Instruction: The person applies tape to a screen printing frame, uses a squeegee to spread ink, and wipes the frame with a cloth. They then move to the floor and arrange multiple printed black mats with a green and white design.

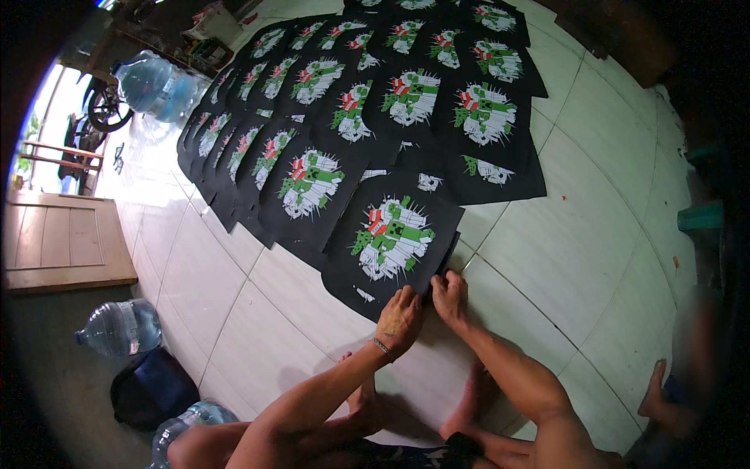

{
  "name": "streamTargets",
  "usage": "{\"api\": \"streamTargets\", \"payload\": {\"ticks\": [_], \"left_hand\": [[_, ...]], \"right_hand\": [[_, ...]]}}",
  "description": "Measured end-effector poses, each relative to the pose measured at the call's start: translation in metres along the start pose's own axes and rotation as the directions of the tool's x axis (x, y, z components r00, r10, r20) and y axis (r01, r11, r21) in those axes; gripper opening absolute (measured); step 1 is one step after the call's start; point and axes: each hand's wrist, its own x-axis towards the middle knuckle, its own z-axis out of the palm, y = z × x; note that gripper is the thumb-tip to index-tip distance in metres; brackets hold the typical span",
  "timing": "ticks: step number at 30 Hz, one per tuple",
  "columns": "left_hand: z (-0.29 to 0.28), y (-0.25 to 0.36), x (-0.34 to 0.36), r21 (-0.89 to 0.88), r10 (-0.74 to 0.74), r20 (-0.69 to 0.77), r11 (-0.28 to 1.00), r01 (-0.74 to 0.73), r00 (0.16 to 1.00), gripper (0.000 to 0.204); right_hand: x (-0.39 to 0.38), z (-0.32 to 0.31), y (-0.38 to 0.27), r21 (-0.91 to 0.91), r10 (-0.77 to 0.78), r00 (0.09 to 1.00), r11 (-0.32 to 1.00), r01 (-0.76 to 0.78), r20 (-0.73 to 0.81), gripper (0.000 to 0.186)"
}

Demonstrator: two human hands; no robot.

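In front of me on the floor lies a black fabric panel (393,238) printed with a green, white and red figure. My left hand (400,322), a bracelet at its wrist, is closed on the panel's near edge, fingers curled under. Just beside it, my right hand (450,297) pinches the near right corner, where dark layers show beneath the top piece. The fingertips of both hands are partly hidden. Beyond, several similar printed panels (410,98) overlap in rows across the tiles.
Pale tiles (547,258) form the floor. Large clear water jugs stand at the far left (156,86) and near left (121,327), the latter by a dark bag (154,389). A wooden door panel (70,238) is at the left. Another person's foot (655,389) shows at right.
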Motion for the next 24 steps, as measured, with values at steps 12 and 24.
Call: {"api": "streamTargets", "payload": {"ticks": [12,24], "left_hand": [[0.022,0.029,-0.005,-0.094,0.135,0.051,0.987,-0.13,0.989,0.013],[-0.032,-0.05,0.06,-0.089,0.121,-0.258,0.985,-0.148,0.959,0.021]], "right_hand": [[-0.004,-0.034,-0.008,0.093,0.05,0.992,0.994,-0.061,0.115,0.033],[0.009,-0.075,-0.009,0.167,0.136,0.958,0.969,-0.181,0.251,0.016]]}}
